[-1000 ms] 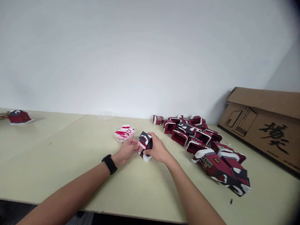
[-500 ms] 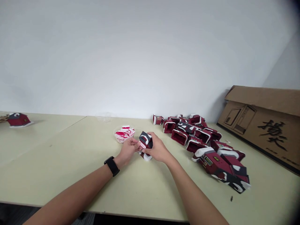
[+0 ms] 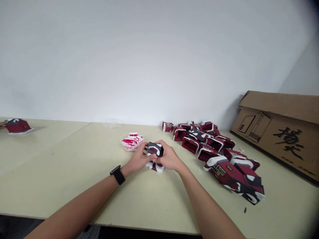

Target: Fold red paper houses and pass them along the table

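The left hand [image 3: 136, 159] and the right hand [image 3: 169, 158] together grasped a folded maroon-and-black card house [image 3: 155, 149] from opposite sides, their fingers closed around it. It was held centrally between them, just above the tabletop [image 3: 74, 196], with its dark panel facing up and white-trimmed lower edges showing beneath the hands. A black wristband [image 3: 118, 175] circled the left wrist. Just beyond the left hand sat a clear plastic tub [image 3: 124, 145] of red-and-white trim pieces, with a clear lid [image 3: 109, 123] farther back. To the right lay a heap of maroon card houses [image 3: 199, 142]. Beyond it, a cardboard sheet [image 3: 279, 132] leaned against the wall, while another card house [image 3: 18, 126] stood far left.
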The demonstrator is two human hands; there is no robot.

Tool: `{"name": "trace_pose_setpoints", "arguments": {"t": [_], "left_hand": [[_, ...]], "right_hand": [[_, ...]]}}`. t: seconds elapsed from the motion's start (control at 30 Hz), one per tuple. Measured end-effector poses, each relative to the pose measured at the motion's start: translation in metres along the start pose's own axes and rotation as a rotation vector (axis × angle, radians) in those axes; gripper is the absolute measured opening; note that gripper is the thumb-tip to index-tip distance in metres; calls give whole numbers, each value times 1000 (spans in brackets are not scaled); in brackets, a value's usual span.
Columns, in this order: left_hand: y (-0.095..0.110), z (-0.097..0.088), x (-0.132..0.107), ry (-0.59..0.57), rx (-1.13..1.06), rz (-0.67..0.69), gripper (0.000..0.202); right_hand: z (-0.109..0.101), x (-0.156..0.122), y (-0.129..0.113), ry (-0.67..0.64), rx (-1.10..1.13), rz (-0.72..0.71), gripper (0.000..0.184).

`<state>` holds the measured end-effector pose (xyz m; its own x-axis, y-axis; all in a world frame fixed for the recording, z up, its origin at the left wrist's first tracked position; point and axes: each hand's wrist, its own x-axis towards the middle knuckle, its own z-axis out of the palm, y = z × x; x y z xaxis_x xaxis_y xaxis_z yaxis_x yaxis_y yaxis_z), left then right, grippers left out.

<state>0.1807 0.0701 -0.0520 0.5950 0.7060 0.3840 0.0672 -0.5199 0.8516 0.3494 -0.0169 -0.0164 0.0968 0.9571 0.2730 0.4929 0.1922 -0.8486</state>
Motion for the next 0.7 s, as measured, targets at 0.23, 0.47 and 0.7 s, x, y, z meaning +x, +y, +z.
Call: {"name": "trace_pose_setpoints", "arguments": {"t": [0.23, 0.47, 0.7], "left_hand": [[2, -2, -1, -178, 29, -76, 45], [0, 3, -6, -29, -2, -27, 45], [20, -11, -46, -150, -95, -135, 55]], "right_hand": [[-7, -1, 3, -161, 116, -115, 51], [-9, -4, -5, -190, 149, -74, 66], [-3, -9, -15, -173, 239, 5, 59]]}}
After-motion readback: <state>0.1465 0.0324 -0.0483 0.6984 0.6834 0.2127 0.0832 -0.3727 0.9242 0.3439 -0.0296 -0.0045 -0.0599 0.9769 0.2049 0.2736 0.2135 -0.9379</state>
